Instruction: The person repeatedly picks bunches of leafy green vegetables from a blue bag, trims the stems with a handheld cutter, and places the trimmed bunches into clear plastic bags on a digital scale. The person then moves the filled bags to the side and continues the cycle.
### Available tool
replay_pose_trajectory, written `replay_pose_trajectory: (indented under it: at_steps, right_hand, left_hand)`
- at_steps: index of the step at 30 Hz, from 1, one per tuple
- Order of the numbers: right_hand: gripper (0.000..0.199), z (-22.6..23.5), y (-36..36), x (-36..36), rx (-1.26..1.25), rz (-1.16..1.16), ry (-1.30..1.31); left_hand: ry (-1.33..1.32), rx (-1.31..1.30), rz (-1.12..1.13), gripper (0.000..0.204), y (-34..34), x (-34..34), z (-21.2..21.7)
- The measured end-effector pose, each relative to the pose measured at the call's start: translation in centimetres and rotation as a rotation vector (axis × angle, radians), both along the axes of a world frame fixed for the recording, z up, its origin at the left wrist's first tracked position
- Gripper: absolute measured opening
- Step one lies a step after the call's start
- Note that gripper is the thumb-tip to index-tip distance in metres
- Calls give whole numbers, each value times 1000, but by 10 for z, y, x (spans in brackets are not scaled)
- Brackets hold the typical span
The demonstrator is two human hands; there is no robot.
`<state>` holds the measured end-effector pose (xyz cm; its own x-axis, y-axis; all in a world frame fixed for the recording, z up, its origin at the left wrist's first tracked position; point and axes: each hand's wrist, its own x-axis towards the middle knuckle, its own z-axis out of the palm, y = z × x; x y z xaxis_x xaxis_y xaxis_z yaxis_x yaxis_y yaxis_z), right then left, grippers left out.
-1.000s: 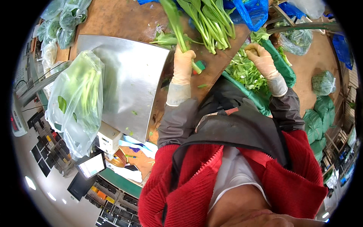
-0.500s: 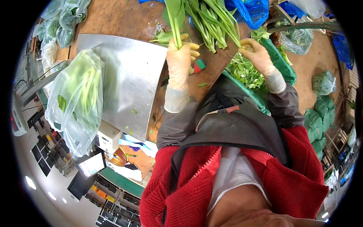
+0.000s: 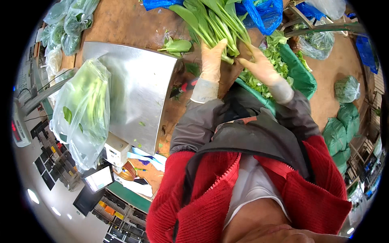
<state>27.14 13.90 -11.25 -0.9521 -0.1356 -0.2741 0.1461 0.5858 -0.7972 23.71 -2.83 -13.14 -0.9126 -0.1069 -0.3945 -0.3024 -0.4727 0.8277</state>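
A bunch of long-stemmed leafy greens [image 3: 214,24] lies at the far side of the table, its pale stem ends toward me. My left hand [image 3: 212,60], in a pale glove, is closed on the lower stems from the left, thumb on top and fingers partly hidden behind them. From the right, my gloved right hand [image 3: 261,67] has its fingers at the outermost stalk, thumb held apart below; the fingertips are partly hidden. One loose leaf [image 3: 177,46] rests left of the bunch. Just below my left hand lies a red and black object [image 3: 188,86], partly covered.
A steel scale platform [image 3: 135,89] at left carries a clear bag of greens [image 3: 87,107]. Close on my right is a green-lined container [image 3: 302,77] with leaf trimmings. A blue plastic bag [image 3: 265,16] sits beyond the bunch. Bagged vegetables [image 3: 73,24] stand at far left.
My left hand has moved right, bringing its stalks together with the bunch. My right hand has come left and slightly nearer to me. The red and black object now shows more.
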Motion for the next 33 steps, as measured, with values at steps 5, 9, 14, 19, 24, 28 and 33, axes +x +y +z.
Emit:
replay_pose_trajectory:
  at_steps: [5,9,14,19,24,28,33]
  right_hand:
    - [43,-9,-13,-14,-99,62,41]
    - [54,-37,-2,-40,93,-140,331]
    - [43,-3,9,-50,-350,24,-179]
    - [44,50,9,-44,-953,-156,-516]
    - [39,28,-22,-29,-576,61,-356]
    - [42,4,-16,-28,-662,58,-344]
    - [44,5,-16,-37,-616,147,-328]
  left_hand:
    - [59,-336,-43,67,3,-5,-18]
    - [-17,-301,-134,42,-11,-3,-23]
    - [-49,233,-271,40,-41,8,20]
    - [-48,527,-263,44,-40,9,35]
    - [-15,356,-150,48,-8,21,42]
    - [76,466,-78,46,-16,35,38]
    - [136,550,-221,46,-33,34,41]
